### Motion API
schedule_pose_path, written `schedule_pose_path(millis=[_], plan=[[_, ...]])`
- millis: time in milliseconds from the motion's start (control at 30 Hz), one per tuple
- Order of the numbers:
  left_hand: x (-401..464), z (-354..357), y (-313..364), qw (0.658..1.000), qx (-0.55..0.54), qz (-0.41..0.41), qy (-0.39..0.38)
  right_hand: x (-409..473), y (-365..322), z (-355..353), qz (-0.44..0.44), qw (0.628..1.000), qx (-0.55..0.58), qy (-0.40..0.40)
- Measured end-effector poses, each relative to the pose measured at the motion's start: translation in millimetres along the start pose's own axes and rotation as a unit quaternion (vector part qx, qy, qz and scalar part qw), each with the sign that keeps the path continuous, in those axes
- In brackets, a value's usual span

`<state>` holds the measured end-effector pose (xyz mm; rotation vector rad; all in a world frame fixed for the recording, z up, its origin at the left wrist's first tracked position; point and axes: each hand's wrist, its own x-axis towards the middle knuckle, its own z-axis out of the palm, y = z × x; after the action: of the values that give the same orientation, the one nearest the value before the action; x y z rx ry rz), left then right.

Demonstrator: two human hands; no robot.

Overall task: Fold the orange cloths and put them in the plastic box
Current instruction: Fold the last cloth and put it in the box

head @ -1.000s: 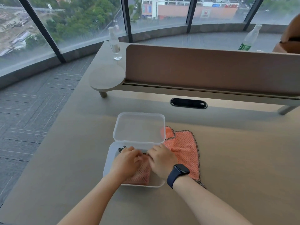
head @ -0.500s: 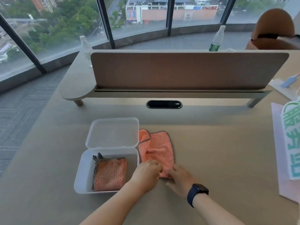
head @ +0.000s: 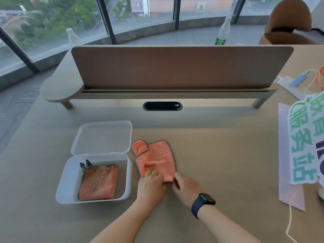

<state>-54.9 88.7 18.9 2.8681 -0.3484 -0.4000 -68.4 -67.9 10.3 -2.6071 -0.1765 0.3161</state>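
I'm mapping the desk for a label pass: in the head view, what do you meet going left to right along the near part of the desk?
Plastic box with a folded cloth inside → left hand → right hand, both pinching the loose orange cloth → green-lettered bag.

Just left of my left hand (head: 151, 185) sits the plastic box (head: 70, 181), translucent white, its hinged lid (head: 102, 138) flung open and lying flat on the far side. Inside it, a folded orange cloth (head: 98, 184) with dark mesh edging lies flat, a dark corner poking up at its far left. A second orange cloth (head: 155, 159) lies rumpled on the table just beyond my fingers, its near edge pinched between my left hand and my right hand (head: 186, 189), its far left corner flipped over.
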Motion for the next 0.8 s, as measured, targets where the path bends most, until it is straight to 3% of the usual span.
schedule_pose_path(millis=[167,333,500,800], plan=[[3.2,-3.2,7.1,0.993,-0.021,-0.016,0.115,-3.3,8.3,-15.3,0.006,0.997,0.064,0.045],[11.2,-10.6,2.6,0.990,0.013,-0.046,0.135,-10.4,13.4,-28.4,-0.038,0.994,0.064,0.080],[18.4,-27.7,-11.8,0.982,0.027,-0.079,0.167,-6.2,22.3,-55.1,-0.027,0.983,0.063,0.173],[55.1,-105.1,2.0,0.956,-0.083,-0.009,0.282,23.8,9.2,-153.8,-0.060,0.953,0.071,0.288]])
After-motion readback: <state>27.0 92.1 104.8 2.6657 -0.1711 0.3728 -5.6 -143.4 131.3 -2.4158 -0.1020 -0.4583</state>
